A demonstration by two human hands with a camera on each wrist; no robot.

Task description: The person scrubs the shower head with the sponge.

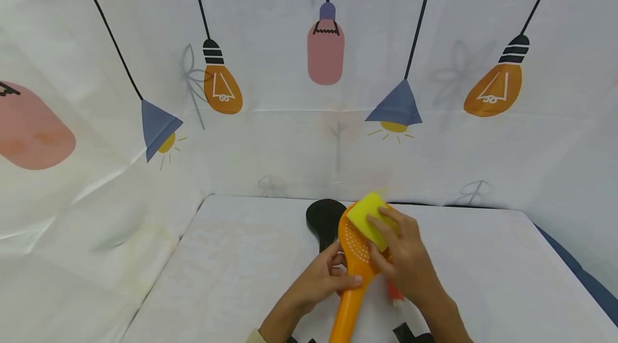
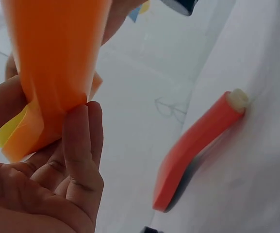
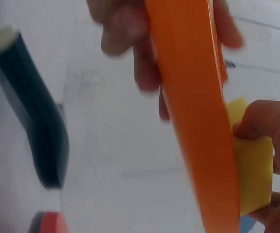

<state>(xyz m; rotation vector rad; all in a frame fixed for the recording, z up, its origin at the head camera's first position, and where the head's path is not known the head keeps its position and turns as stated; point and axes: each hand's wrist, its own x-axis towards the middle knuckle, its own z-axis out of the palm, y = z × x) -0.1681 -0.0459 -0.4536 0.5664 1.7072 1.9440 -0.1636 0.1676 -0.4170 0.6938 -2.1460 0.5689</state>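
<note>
An orange perforated ladle (image 1: pixel 356 246) stands tilted in front of me, its holed head up and its long handle running down toward me. My left hand (image 1: pixel 315 285) grips it just below the head, thumb across the front. My right hand (image 1: pixel 411 254) pinches a yellow sponge (image 1: pixel 363 220) and holds it against the holed face. In the right wrist view the sponge (image 3: pixel 257 177) lies against the orange ladle (image 3: pixel 193 121), with fingers and thumb around it. The left wrist view shows the orange plastic (image 2: pixel 57 48) close up, with fingers around it.
Behind the left hand lies a dark utensil with a round head (image 1: pixel 324 217). A red curved piece with a pale end (image 2: pixel 198 145) lies on the white table (image 1: pixel 232 257); a dark curved one (image 3: pixel 35 111) shows in the right wrist view. A white printed sheet (image 1: pixel 270 90) hangs behind.
</note>
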